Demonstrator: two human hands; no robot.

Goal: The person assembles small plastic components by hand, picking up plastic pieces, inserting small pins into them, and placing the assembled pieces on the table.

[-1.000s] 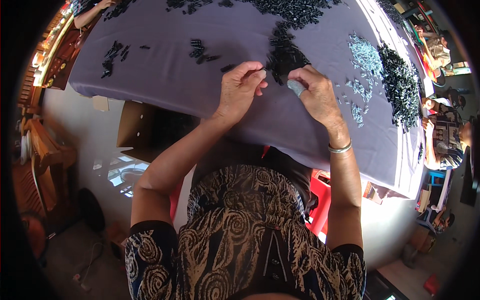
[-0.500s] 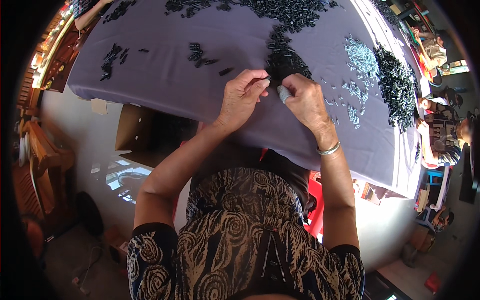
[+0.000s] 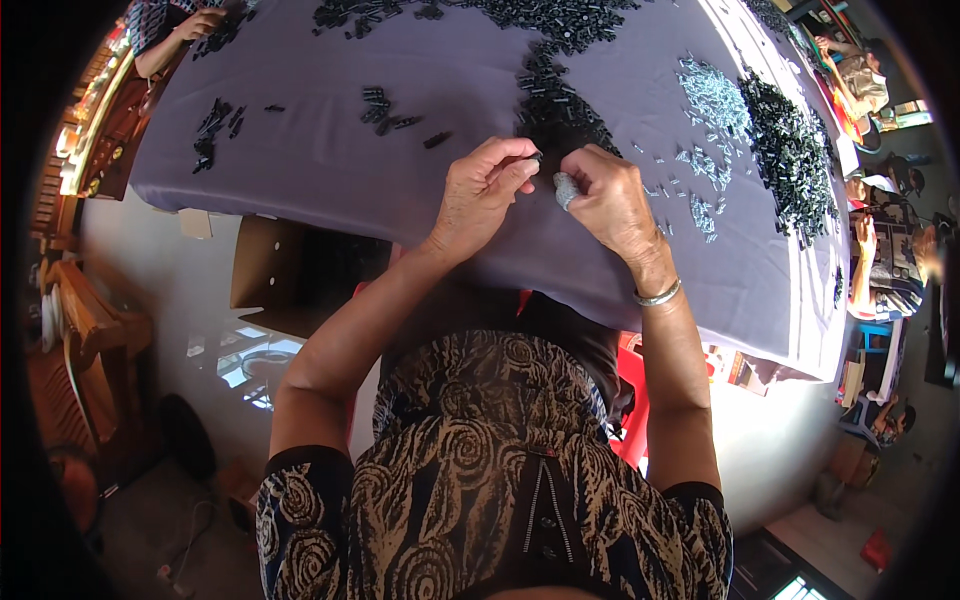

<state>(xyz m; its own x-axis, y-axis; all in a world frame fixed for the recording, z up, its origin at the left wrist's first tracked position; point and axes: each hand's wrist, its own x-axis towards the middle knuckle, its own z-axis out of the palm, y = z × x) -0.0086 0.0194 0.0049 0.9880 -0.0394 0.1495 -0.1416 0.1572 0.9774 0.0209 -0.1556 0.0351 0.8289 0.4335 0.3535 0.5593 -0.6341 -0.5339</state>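
My left hand (image 3: pixel 483 190) is pinched on a small black part (image 3: pixel 537 157), whose end shows at the fingertips. Close to its right, my right hand (image 3: pixel 603 193) is closed, its thumb wrapped in a pale grey cover (image 3: pixel 566 189); whatever lies between its fingers is hidden. Both hands hover over the near edge of a table with a grey-purple cloth (image 3: pixel 310 195). Just beyond them spreads a pile of small black cylindrical parts (image 3: pixel 552 95). Small silvery metal pieces (image 3: pixel 715 98) lie in a heap to the right.
A larger black heap (image 3: pixel 785 150) lies along the right side, with small black clusters (image 3: pixel 376 107) at left. Another person's hand (image 3: pixel 203 22) reaches in at the far left. People (image 3: pixel 880 250) sit at right. An open cardboard box (image 3: pixel 265 265) stands below the table's left edge.
The view has shifted slightly, so the piles sit a little further left. Another person's hand has come further into view at the far left. My hands keep nearly the same pose.
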